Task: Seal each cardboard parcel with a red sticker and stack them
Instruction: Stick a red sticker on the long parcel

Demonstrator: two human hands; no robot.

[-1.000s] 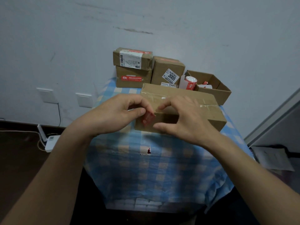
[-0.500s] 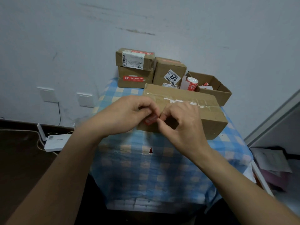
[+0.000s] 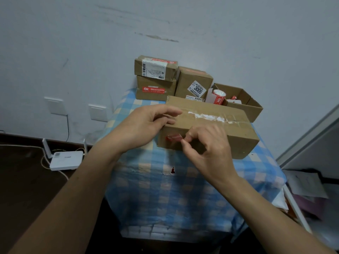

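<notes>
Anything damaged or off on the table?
Ragged white residue along the top of the big box, like a torn-off label. Small hole in the checked tablecloth in front of the box, something red in it. The red sticker pinched by the right hand looks intact.

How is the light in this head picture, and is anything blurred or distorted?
Head view: dim, even light, no glare; the right hand and the small red sticker it pinches against the long brown cardboard parcel are blurred; the dark floor at left loses detail; the grey frame at right leans, perhaps lens distortion.
</notes>
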